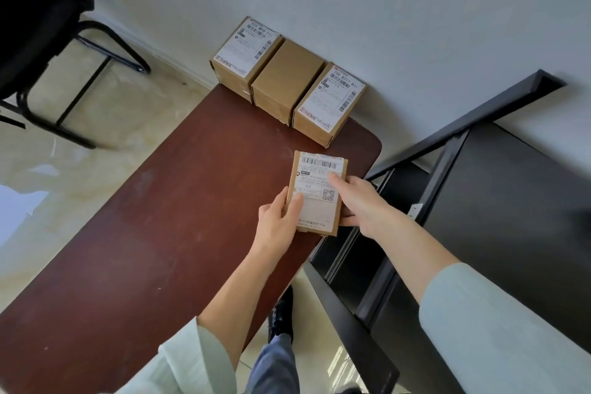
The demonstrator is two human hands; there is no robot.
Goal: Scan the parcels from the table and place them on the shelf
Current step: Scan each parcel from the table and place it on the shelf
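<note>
I hold one parcel (pixel 317 192) with both hands above the table (pixel 179 217).
My left hand (pixel 277 220) grips its left edge, thumb on the label; my right hand (pixel 361 201) grips its right side.

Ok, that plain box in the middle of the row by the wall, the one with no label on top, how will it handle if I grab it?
The plain box is probably stiff: its cardboard edges look square. It sits snug between two labelled boxes, so a side grip may be awkward; pulling it forward may help. Weight can't be judged. Unlikely to roll.
</note>
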